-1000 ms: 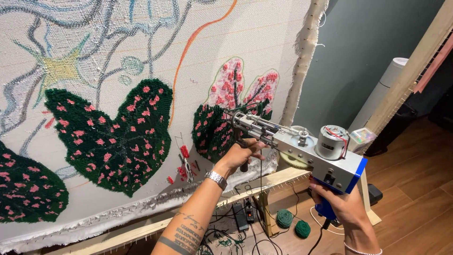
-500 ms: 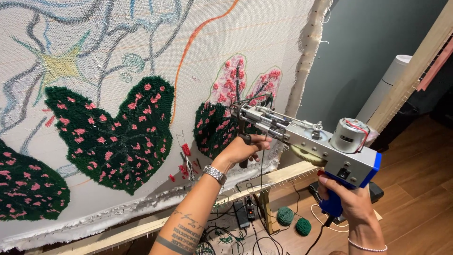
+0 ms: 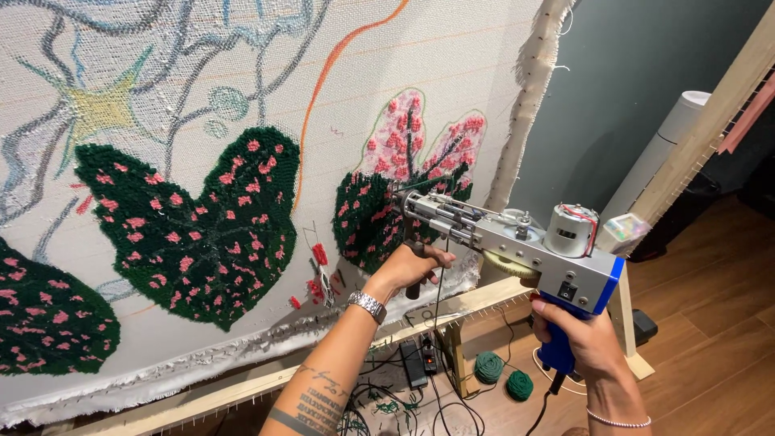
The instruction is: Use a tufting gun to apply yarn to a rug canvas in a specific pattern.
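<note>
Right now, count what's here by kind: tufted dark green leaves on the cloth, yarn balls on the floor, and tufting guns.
Green leaves: 3
Yarn balls: 2
Tufting gun: 1
Total: 6

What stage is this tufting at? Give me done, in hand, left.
Done: the big dark green leaf with pink spots looks fully tufted.
In hand: the left hand grips the front handle and the right hand the blue grip of the tufting gun, its tip on the half-filled pink and green leaf.
Left: the star outline and grey lines on the cloth look barely filled.
</note>
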